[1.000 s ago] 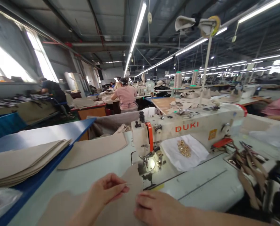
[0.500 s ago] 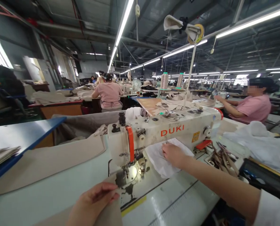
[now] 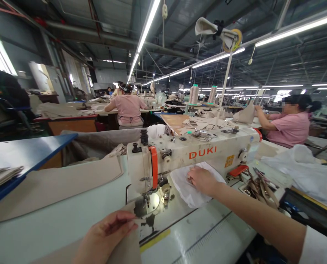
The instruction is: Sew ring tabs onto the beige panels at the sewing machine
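My left hand (image 3: 109, 234) is closed in a pinch on the edge of a beige fabric piece (image 3: 129, 249), at the front of the sewing machine (image 3: 177, 157). A short pale tab (image 3: 140, 221) sticks out past those fingertips, pointing toward the needle plate (image 3: 153, 202). Under the machine's arm lies a crumpled white cloth (image 3: 192, 196). My right hand (image 3: 203, 180) rests on it with fingers curled down and together; whatever they pinch is hidden. The presser foot (image 3: 147, 200) stands left of the white cloth, beyond my left hand.
A long beige panel (image 3: 69, 187) lies on the table to the left, beside a blue-edged board (image 3: 50, 146). Right of the machine sit a box of straps and tools (image 3: 262, 187) and white plastic (image 3: 303, 168). Thread cones (image 3: 193, 95) stand behind. Two people in pink work nearby.
My right fingers have shifted slightly left on the white cloth and curled further down. My left hand keeps its pinch. The person at right now raises a beige piece.
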### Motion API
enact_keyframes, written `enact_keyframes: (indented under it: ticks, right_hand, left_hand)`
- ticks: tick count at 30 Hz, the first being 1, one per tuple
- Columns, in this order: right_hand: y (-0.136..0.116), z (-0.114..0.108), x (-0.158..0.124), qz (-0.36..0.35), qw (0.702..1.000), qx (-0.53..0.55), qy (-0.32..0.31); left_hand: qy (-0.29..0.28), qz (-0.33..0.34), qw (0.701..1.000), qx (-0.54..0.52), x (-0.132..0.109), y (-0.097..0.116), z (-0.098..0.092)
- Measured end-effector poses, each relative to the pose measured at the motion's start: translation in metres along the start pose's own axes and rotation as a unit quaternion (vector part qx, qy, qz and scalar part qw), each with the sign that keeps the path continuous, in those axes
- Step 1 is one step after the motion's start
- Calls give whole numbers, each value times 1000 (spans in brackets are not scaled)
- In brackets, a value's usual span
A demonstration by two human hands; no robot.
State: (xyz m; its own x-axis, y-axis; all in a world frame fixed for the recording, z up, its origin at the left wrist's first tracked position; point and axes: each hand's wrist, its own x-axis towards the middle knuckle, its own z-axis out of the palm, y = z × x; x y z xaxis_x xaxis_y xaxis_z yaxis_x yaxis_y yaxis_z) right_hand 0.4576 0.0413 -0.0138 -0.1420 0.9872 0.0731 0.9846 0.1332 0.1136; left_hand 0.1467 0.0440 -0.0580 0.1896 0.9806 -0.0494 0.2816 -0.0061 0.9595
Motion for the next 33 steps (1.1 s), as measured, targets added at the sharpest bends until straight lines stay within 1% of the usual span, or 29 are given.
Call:
enact_keyframes:
  ticks: [4, 6, 9, 11, 14, 16, 18, 20, 23, 26, 28, 29, 30, 33]
  right_hand:
    - [1, 5, 4, -28, 999, 16, -17]
    - [1, 8, 7, -27, 999, 28, -21]
    - [2, 11, 11, -18, 998, 60, -19]
    - [5, 12, 13, -7, 996, 94, -9]
    - [10, 14, 13, 16, 986, 164, 18]
    - [13, 15, 11, 36, 973, 223, 43]
    - [14, 16, 8, 57, 953, 289, 66]
    - [13, 16, 2, 73, 926, 362, 79]
    - [6, 14, -8, 80, 876, 468, 85]
    - [-8, 9, -20, 72, 824, 556, 83]
    - [-23, 6, -30, 65, 793, 602, 73]
    - [-31, 4, -35, 67, 765, 638, 56]
    - [-41, 3, -39, 73, 729, 680, 31]
    - [-71, 1, -46, 106, 581, 803, -80]
  left_hand:
    - [4, 0, 1000, 4, 3, 0, -1]
    - [7, -3, 1000, 2, 4, 1, -1]
    - [-5, -3, 1000, -1, 4, -1, -3]
    - [-12, 4, 1000, -3, 5, -6, -4]
    - [-7, 13, 1000, -5, 8, -16, -6]
    - [-1, 15, 1000, -3, 10, -19, -7]
    - [0, 15, 1000, 0, 9, -18, -7]
    - [-8, 12, 1000, -1, 7, -12, -7]
    - [-12, 5, 1000, -10, 2, -3, -5]
    - [1, 14, 1000, -20, -2, 1, -1]
    - [-1, 32, 999, -22, -5, 2, 1]
    - [-6, 41, 999, -22, -6, 3, 2]
    - [-10, 48, 999, -21, -9, 4, 3]
    - [-21, 53, 998, -22, -15, 7, 6]
